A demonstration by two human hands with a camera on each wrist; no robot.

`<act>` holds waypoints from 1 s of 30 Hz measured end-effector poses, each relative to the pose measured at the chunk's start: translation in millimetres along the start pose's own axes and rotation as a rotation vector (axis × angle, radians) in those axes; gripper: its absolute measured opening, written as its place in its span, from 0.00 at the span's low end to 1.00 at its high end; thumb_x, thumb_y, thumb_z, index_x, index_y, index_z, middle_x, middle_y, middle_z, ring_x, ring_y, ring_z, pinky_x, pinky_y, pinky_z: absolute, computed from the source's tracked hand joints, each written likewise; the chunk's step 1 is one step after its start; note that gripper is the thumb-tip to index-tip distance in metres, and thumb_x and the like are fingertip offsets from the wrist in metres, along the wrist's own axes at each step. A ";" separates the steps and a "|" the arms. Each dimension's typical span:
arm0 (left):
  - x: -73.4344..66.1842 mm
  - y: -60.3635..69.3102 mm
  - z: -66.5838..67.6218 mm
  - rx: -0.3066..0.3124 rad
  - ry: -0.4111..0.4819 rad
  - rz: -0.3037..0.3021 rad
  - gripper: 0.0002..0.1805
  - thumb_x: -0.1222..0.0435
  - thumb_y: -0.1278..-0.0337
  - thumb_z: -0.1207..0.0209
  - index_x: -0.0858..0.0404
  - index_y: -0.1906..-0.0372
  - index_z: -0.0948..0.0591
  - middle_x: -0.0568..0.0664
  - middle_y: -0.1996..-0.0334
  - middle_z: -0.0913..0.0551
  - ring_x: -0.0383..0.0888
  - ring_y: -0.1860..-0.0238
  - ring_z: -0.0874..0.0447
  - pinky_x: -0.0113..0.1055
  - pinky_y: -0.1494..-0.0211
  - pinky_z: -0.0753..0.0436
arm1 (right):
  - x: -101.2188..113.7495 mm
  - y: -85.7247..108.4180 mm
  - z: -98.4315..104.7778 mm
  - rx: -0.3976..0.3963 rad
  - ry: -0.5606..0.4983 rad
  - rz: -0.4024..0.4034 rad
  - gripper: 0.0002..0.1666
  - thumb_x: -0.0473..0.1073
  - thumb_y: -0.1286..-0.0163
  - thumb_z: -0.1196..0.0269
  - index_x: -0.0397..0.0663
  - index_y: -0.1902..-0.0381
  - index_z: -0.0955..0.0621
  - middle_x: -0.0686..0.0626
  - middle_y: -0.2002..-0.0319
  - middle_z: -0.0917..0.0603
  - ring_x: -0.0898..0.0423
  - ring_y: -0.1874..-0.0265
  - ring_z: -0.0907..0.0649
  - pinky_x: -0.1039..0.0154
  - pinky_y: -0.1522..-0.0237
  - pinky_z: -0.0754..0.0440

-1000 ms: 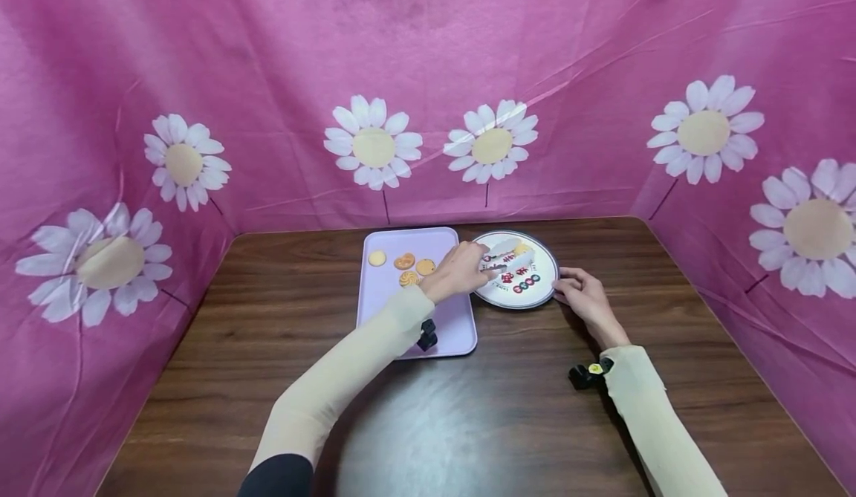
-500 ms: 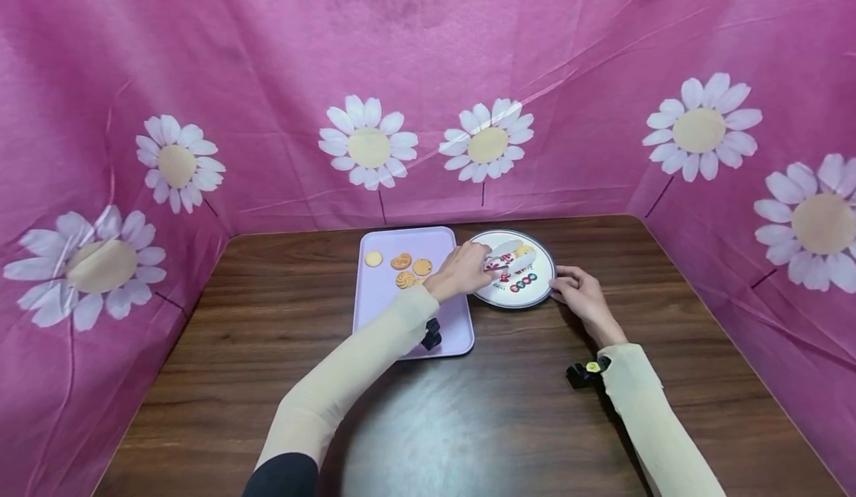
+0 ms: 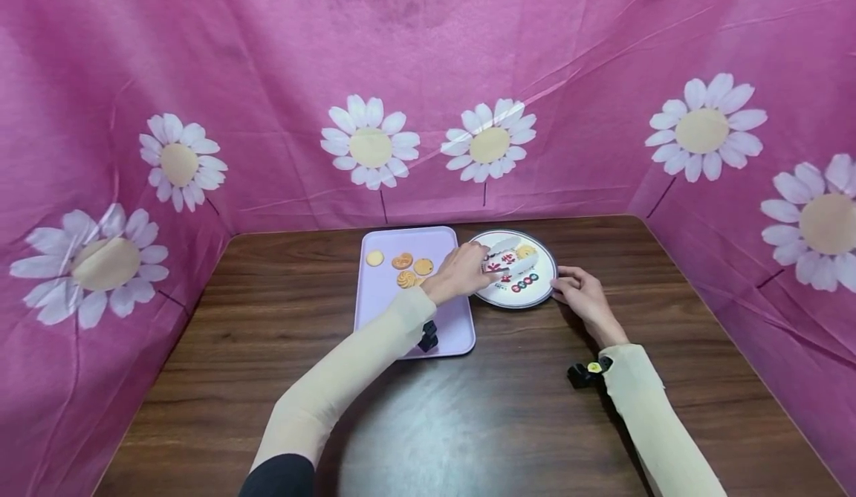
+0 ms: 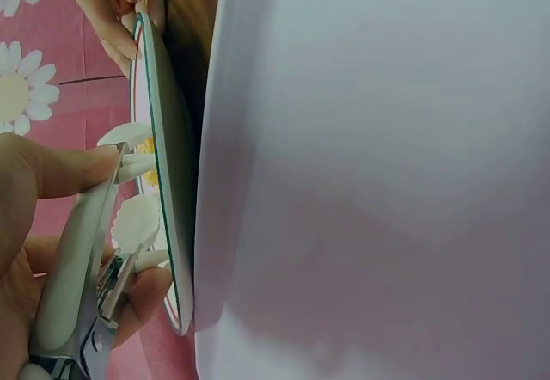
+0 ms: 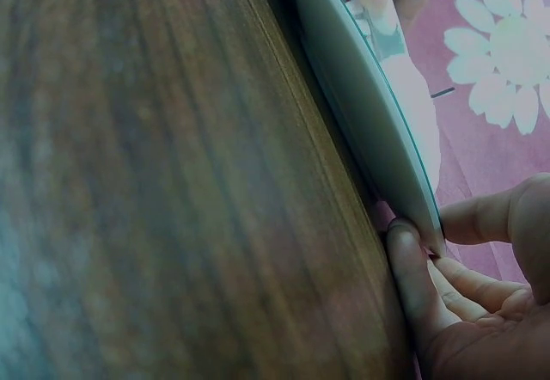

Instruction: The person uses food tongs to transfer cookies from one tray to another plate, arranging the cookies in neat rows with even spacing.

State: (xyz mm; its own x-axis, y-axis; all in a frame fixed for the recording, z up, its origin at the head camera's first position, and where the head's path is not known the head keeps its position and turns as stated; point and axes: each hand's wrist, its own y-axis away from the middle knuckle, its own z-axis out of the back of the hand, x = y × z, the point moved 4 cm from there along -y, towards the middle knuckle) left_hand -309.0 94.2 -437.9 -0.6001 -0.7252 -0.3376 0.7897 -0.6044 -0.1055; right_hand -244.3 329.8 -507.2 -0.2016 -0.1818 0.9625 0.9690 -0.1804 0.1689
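Observation:
In the head view the left hand (image 3: 461,270) grips white-and-grey tongs (image 4: 73,268), whose two pale tips (image 3: 521,264) stand apart over the round plate (image 3: 518,298). A yellow cookie (image 3: 526,251) lies on the plate at its back right, close to the tips. The right hand (image 3: 585,298) pinches the plate's right rim, thumb on one side and fingers beneath, as the right wrist view shows. The plate has red and green printing and a dark rim line. Whether the tips touch the cookie is unclear.
A lilac tray (image 3: 461,333) lies left of the plate, under the left forearm. Several cookies (image 3: 402,261) are in its back part. The brown wooden table (image 3: 267,319) reaches back to a pink cloth (image 3: 428,51) with daisies.
The tong tips have spread apart a little, and the yellow cookie shows more plainly on the plate. The right hand has stayed at the plate's rim.

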 end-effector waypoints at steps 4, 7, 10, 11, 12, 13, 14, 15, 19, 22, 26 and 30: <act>2.7 5.6 7.5 -0.019 -0.004 -0.011 0.23 0.51 0.37 0.31 0.66 0.50 0.15 0.52 0.62 0.15 0.43 0.65 0.21 0.38 0.60 0.18 | -0.3 -0.7 0.8 0.003 0.000 0.000 0.32 0.37 0.22 0.42 0.30 0.25 0.34 0.66 0.65 0.15 0.76 0.62 0.18 0.76 0.53 0.16; 7.0 12.0 16.5 -0.042 0.012 -0.014 0.27 0.51 0.37 0.31 0.68 0.44 0.16 0.56 0.54 0.13 0.46 0.58 0.17 0.42 0.52 0.16 | -0.4 -0.8 1.3 0.006 -0.001 0.004 0.32 0.37 0.22 0.41 0.29 0.26 0.34 0.67 0.65 0.15 0.76 0.62 0.18 0.76 0.53 0.16; 15.6 20.0 25.8 -0.058 0.046 -0.010 0.29 0.52 0.37 0.30 0.70 0.42 0.18 0.59 0.53 0.13 0.50 0.56 0.16 0.46 0.50 0.16 | -0.8 -0.8 1.2 0.008 -0.001 0.007 0.32 0.36 0.22 0.41 0.29 0.26 0.34 0.67 0.66 0.15 0.76 0.63 0.18 0.76 0.54 0.16; 19.3 22.8 28.6 -0.064 0.056 -0.009 0.30 0.52 0.37 0.30 0.70 0.41 0.18 0.60 0.53 0.14 0.51 0.56 0.16 0.46 0.50 0.16 | -0.8 -0.8 1.1 0.008 0.001 0.008 0.32 0.36 0.22 0.41 0.29 0.26 0.34 0.67 0.66 0.16 0.76 0.62 0.18 0.76 0.54 0.16; 23.7 25.5 31.2 -0.069 0.064 -0.007 0.30 0.52 0.37 0.30 0.71 0.41 0.19 0.60 0.53 0.14 0.51 0.57 0.16 0.46 0.51 0.16 | -0.8 -0.9 1.1 0.007 0.004 0.008 0.32 0.36 0.22 0.41 0.29 0.26 0.34 0.68 0.66 0.16 0.76 0.62 0.18 0.76 0.54 0.16; 28.2 28.6 33.9 -0.074 0.076 0.000 0.30 0.52 0.37 0.30 0.71 0.40 0.19 0.60 0.52 0.14 0.52 0.55 0.16 0.47 0.50 0.15 | -0.9 -1.0 1.2 0.006 0.008 0.007 0.32 0.37 0.22 0.41 0.29 0.26 0.34 0.68 0.66 0.16 0.76 0.63 0.18 0.76 0.54 0.16; 32.9 31.5 36.5 -0.082 0.078 0.006 0.30 0.52 0.37 0.30 0.70 0.39 0.19 0.60 0.50 0.14 0.51 0.54 0.15 0.46 0.49 0.15 | -1.1 -1.3 1.3 0.003 0.010 0.006 0.32 0.37 0.22 0.41 0.29 0.26 0.34 0.68 0.66 0.16 0.76 0.63 0.18 0.76 0.54 0.16; 38.1 34.6 38.9 -0.091 0.086 0.013 0.30 0.52 0.37 0.30 0.69 0.39 0.20 0.60 0.50 0.14 0.51 0.55 0.15 0.46 0.49 0.15 | -1.1 -1.5 1.5 0.001 0.013 0.007 0.32 0.37 0.22 0.41 0.29 0.26 0.34 0.68 0.66 0.16 0.76 0.63 0.18 0.77 0.55 0.16; 58.7 49.2 50.0 -0.134 0.106 0.033 0.27 0.53 0.38 0.29 0.66 0.41 0.18 0.60 0.49 0.14 0.48 0.57 0.16 0.45 0.52 0.16 | -0.9 -2.1 2.4 -0.008 0.025 0.009 0.32 0.37 0.22 0.41 0.29 0.26 0.33 0.69 0.67 0.17 0.77 0.64 0.19 0.77 0.55 0.16; 73.3 62.8 60.1 -0.163 0.108 0.043 0.23 0.55 0.39 0.28 0.66 0.47 0.17 0.60 0.57 0.14 0.47 0.64 0.20 0.45 0.58 0.18 | -0.7 -2.5 2.0 -0.006 0.023 0.009 0.32 0.37 0.22 0.41 0.30 0.26 0.33 0.69 0.67 0.17 0.77 0.63 0.19 0.77 0.55 0.16; 92.3 82.7 72.7 -0.190 0.080 0.075 0.22 0.56 0.40 0.28 0.66 0.48 0.16 0.57 0.59 0.14 0.46 0.63 0.23 0.45 0.57 0.20 | -1.3 -3.0 0.7 0.004 0.012 0.005 0.33 0.37 0.22 0.41 0.29 0.26 0.34 0.68 0.66 0.16 0.77 0.63 0.18 0.77 0.55 0.16; 109.8 101.9 82.7 -0.205 0.063 0.113 0.24 0.56 0.40 0.28 0.67 0.46 0.16 0.58 0.60 0.15 0.48 0.64 0.23 0.45 0.60 0.21 | -1.6 -2.8 -0.1 0.005 0.012 0.004 0.33 0.37 0.22 0.41 0.29 0.25 0.34 0.68 0.66 0.16 0.77 0.63 0.18 0.77 0.55 0.16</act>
State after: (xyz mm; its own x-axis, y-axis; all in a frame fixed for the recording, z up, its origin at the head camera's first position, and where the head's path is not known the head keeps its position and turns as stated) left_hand -305.0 -74.3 -408.4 -0.5020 -0.7587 -0.4152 0.8648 -0.4359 -0.2490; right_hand -246.7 330.6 -509.2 -0.1995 -0.1939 0.9605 0.9704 -0.1749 0.1662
